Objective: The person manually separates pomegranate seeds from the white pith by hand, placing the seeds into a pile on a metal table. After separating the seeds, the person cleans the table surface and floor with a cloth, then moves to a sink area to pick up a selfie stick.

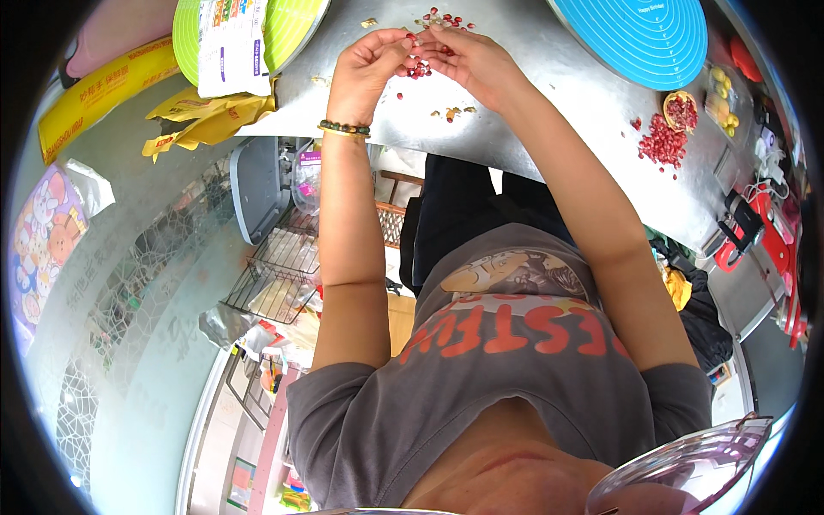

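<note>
My left hand (376, 56), with a beaded bracelet and a gold-coloured bangle at its wrist, pinches a small piece of pomegranate (412, 40) with red arils. My right hand (465, 58) meets it from the right, its fingertips at the same piece and a few arils showing between its fingers. Loose pomegranate arils (420, 68) lie on the metal tabletop (515, 38) under the hands, and more (449, 19) lie just beyond them. Further right, an opened pomegranate part (680, 111) with arils inside stands beside a larger heap of arils (663, 141).
A green round mat (293, 32) bearing a white printed packet (233, 77) and a blue round mat (637, 38) flank the hands. Yellow packaging (206, 122) and a yellow cling-wrap box (106, 96) lie left. Small debris (452, 114) lies near the table edge. Yellow fruits (721, 96) sit far right.
</note>
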Demonstrator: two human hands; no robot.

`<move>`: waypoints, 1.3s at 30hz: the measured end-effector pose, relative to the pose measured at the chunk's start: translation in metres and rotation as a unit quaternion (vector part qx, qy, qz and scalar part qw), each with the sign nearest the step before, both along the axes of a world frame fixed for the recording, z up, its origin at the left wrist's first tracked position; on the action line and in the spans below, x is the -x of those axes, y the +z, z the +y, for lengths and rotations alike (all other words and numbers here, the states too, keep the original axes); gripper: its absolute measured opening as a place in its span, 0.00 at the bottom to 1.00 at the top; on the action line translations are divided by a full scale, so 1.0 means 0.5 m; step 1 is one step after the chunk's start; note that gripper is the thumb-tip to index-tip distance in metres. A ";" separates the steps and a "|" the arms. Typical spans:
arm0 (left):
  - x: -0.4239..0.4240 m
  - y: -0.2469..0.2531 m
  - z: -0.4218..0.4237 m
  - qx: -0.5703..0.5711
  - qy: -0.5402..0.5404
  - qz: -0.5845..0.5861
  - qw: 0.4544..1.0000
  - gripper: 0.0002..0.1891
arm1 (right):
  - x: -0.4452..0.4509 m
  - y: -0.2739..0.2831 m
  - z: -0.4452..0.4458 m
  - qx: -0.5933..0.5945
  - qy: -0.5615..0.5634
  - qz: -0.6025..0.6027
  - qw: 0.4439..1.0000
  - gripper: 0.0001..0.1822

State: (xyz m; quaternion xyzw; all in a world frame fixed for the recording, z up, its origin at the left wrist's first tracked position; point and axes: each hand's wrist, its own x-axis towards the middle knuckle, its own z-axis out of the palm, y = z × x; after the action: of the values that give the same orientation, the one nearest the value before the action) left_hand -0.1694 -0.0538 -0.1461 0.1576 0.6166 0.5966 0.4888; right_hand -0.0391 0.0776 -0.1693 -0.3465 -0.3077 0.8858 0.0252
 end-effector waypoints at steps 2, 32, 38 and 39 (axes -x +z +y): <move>-0.007 -0.008 -0.008 0.024 0.037 0.030 0.999 0.10 | -0.008 0.006 -0.004 -0.079 0.028 0.011 0.996 0.17; -0.008 -0.035 -0.152 0.076 0.287 0.007 0.955 0.09 | 0.092 -0.058 -0.047 -0.233 0.209 -0.061 0.948 0.14; -0.024 -0.024 -0.127 0.059 0.235 0.090 0.966 0.08 | 0.070 -0.015 0.000 -0.240 0.160 -0.083 0.954 0.19; -0.038 -0.012 -0.116 0.053 0.208 0.118 0.970 0.08 | 0.057 -0.015 -0.012 -0.140 0.132 -0.055 0.980 0.21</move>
State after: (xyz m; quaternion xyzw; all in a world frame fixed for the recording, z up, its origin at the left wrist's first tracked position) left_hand -0.1506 -0.1120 -0.1522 0.0688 0.7199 0.6289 0.2853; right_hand -0.0678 0.0718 -0.1766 -0.3438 -0.4722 0.8094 -0.0602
